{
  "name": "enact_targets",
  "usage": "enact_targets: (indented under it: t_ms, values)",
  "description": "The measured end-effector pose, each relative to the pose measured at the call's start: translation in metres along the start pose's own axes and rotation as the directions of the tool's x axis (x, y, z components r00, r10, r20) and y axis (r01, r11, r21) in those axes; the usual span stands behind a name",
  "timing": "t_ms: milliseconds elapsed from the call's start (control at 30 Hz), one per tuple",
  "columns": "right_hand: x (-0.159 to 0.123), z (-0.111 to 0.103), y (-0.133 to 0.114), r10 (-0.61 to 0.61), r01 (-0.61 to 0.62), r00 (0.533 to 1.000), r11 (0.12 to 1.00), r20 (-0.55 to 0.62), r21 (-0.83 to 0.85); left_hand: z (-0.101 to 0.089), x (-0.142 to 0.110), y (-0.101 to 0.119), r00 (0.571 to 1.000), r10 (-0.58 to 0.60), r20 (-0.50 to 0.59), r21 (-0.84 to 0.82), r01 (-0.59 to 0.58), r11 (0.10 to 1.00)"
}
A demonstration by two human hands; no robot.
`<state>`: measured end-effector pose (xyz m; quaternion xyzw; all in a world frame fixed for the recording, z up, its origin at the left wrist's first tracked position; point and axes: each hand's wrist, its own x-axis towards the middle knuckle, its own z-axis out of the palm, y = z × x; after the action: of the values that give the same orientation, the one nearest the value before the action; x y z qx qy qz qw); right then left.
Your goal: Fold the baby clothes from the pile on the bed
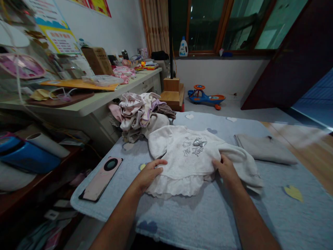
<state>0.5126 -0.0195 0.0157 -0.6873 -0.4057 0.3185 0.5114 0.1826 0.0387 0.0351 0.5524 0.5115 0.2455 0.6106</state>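
Note:
A white long-sleeved baby top (182, 156) with a silver-grey print and a lace frill at the hem lies spread on a pale blue blanket (197, 222) with heart patches. My left hand (148, 174) rests on the top's lower left part, near the frill. My right hand (226, 169) grips the fabric where the right sleeve meets the body. A phone in a pink case (100, 178) lies on the blanket left of my left hand. A folded grey garment (265, 149) sits to the right, and a heap of pale pink and white clothes (137, 116) lies behind the top.
A cluttered white desk (88, 106) with boards, boxes and plastic bags runs along the left wall. A dark shelf (33, 177) holds rolls and a blue object below it. Farther off are a blue ride-on toy (205, 97), a wooden stand (173, 95) and a detergent bottle (183, 47).

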Motion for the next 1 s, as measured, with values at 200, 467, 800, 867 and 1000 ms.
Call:
enact_targets:
  t_ms: [200,467,800,867,1000]
  values:
    - [-0.011,-0.003,-0.011,0.148,-0.106,0.986,0.907,-0.072,0.409,0.0,0.001,0.003,0.999,-0.011,-0.032,-0.246,0.003,0.969]
    - [-0.021,-0.047,-0.007,0.177,-0.199,0.97,0.971,-0.165,-0.131,-0.006,-0.007,0.005,0.999,-0.005,-0.046,-0.369,-0.012,0.929]
    - [-0.043,-0.046,-0.004,0.088,-0.069,0.995,0.955,0.056,-0.29,-0.003,-0.008,-0.011,0.987,-0.002,-0.161,-0.207,-0.031,0.978]
    - [-0.048,-0.036,-0.01,0.12,-0.11,0.991,0.984,0.061,-0.138,-0.001,-0.008,-0.011,0.988,-0.017,-0.157,-0.231,-0.02,0.973]
    - [-0.049,-0.02,-0.01,0.209,-0.207,0.978,0.966,0.003,0.156,0.005,-0.006,-0.012,0.993,-0.042,-0.113,-0.246,0.013,0.969]
